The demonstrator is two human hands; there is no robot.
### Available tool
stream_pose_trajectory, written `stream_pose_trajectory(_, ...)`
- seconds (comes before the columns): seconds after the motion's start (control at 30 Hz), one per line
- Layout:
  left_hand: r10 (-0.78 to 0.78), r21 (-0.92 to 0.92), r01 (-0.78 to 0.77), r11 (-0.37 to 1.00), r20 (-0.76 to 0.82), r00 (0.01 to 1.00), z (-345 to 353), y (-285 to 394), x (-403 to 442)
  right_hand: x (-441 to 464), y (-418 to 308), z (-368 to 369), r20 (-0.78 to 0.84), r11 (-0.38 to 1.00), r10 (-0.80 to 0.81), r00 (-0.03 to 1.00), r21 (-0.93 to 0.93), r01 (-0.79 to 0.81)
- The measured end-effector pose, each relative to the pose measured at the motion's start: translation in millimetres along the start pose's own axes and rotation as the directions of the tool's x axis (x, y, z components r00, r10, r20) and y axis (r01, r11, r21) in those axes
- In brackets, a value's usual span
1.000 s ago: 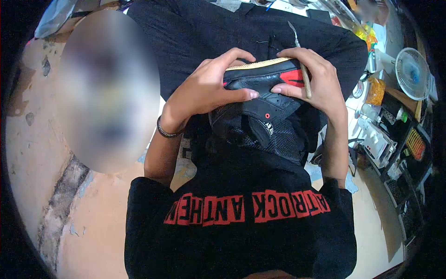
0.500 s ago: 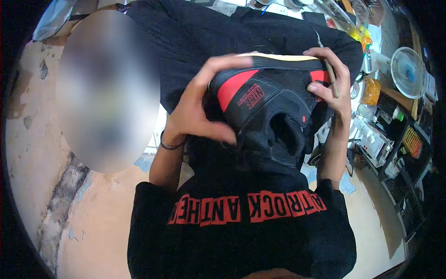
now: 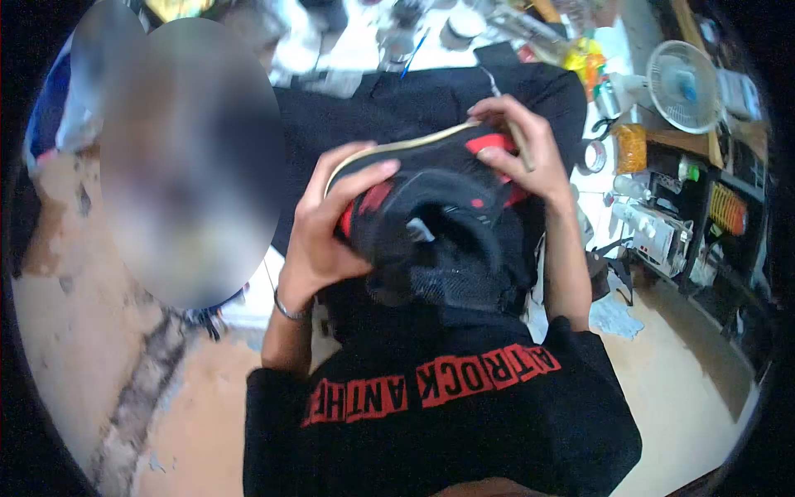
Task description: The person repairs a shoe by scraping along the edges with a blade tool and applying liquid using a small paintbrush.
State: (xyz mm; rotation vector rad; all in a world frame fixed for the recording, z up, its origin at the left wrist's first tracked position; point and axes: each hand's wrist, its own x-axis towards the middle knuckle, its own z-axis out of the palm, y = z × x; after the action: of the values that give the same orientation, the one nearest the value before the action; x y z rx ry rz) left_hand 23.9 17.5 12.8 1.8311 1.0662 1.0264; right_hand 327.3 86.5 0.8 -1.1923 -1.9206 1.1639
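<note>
A black-and-red sneaker [image 3: 431, 178] is held up before my chest, with its dark opening turned toward me and a pale sole edge along the far side. My left hand [image 3: 319, 228] grips its left end, fingers over the sole edge and side, thumb underneath. At the other end, my right hand [image 3: 534, 153] pinches the red part of the shoe. That same hand also keeps a thin awl [image 3: 523, 149] with a wooden-looking handle between its fingers, the slim metal tip pointing away. Dark cloth [image 3: 323, 124] lies behind and below the shoe.
A white fan [image 3: 683, 87] stands at the right, near a jar of orange-yellow contents [image 3: 631, 149] and a tape roll [image 3: 595, 156]. Bottles and small containers crowd the back of the worktop. A dark shelf [image 3: 733, 240] is at the far right. A blurred area covers the left.
The sneaker has tilted, so more of its opening shows. My left fingers have come down onto its side and closed on it. The whole view has shifted somewhat.
</note>
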Motion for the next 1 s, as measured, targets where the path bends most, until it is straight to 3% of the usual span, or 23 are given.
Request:
stream_pose_trajectory(0.1,-0.088,-0.019,0.088,0.996,0.016,0.996,-6.0,3.6,2.9,-8.0,2.5,-9.1,-0.173,0.998,-0.001,0.985,-0.066,-0.011)
stream_pose_trajectory(0.13,-0.134,0.050,0.133,0.990,0.024,0.991,-5.9,5.9,3.0,-13.6,7.0,-12.7,-0.254,1.000,0.024,0.967,0.004,-0.024)
stream_pose_trajectory(0.17,-0.179,-0.054,0.179,0.982,0.001,0.984,4.3,-13.4,-8.2,-20.6,11.5,-17.1,-0.328,0.996,0.053,0.943,0.078,-0.029)
stream_pose_trajectory(0.23,-0.360,-0.082,0.371,0.925,0.123,0.925,7.2,-17.0,-12.8,-34.1,19.3,-28.3,-0.433,0.987,0.080,0.898,0.160,-0.011)
stream_pose_trajectory(0.3,-0.327,-0.294,0.332,0.896,0.069,0.943,11.5,-15.3,-6.0,-45.5,30.9,-36.7,-0.547,0.978,0.082,0.833,0.206,0.039)
stream_pose_trajectory(0.37,-0.345,-0.485,0.308,0.818,0.014,0.939,16.1,5.1,16.4,-49.8,43.8,-34.2,-0.717,0.948,0.046,0.695,0.252,0.197)
stream_pose_trajectory(0.53,-0.387,-0.432,0.320,0.843,-0.075,0.919,13.2,-9.1,65.5,-55.3,83.9,-28.0,-0.847,0.832,0.106,0.520,0.362,0.421)
stream_pose_trajectory(0.63,-0.355,-0.583,0.204,0.787,-0.156,0.922,46.8,13.8,142.9,-57.4,91.3,-25.7,-0.889,0.782,0.206,0.410,0.401,0.477)
stream_pose_trajectory(0.67,-0.259,-0.419,0.164,0.893,-0.182,0.949,60.6,10.6,172.7,-57.6,93.3,-27.8,-0.884,0.766,0.219,0.413,0.419,0.488)
stream_pose_trajectory(0.7,-0.230,-0.411,0.134,0.902,-0.195,0.953,82.0,9.9,200.2,-58.1,92.3,-29.7,-0.880,0.753,0.233,0.413,0.432,0.497)
stream_pose_trajectory(0.73,-0.187,-0.530,0.070,0.845,-0.171,0.967,112.2,-13.3,231.9,-57.0,90.9,-31.2,-0.875,0.747,0.247,0.416,0.446,0.494)
stream_pose_trajectory(0.77,-0.158,-0.530,0.059,0.846,-0.143,0.977,131.8,11.3,257.1,-56.0,90.4,-32.2,-0.871,0.734,0.255,0.420,0.457,0.502)
stream_pose_trajectory(0.83,-0.009,-0.409,-0.110,0.906,-0.277,0.961,202.7,-39.2,308.7,-56.4,93.1,-31.4,-0.860,0.723,0.237,0.452,0.467,0.509)
stream_pose_trajectory(0.9,-0.019,-0.056,0.005,0.998,-0.263,0.965,241.3,-54.9,328.5,-58.0,100.5,-31.7,-0.844,0.738,0.226,0.486,0.474,0.480)
stream_pose_trajectory(0.93,-0.094,-0.090,0.079,0.993,-0.180,0.979,255.7,-69.8,332.4,-59.7,102.5,-31.1,-0.832,0.746,0.226,0.506,0.482,0.459)
stream_pose_trajectory(0.97,0.014,0.054,-0.005,0.999,-0.173,0.985,264.0,-67.4,327.4,-61.1,104.0,-32.0,-0.821,0.754,0.228,0.523,0.489,0.439)
stream_pose_trajectory(1.0,0.025,-0.044,-0.033,0.998,-0.168,0.986,269.7,-70.5,325.8,-62.0,103.2,-34.3,-0.822,0.775,0.215,0.527,0.472,0.420)
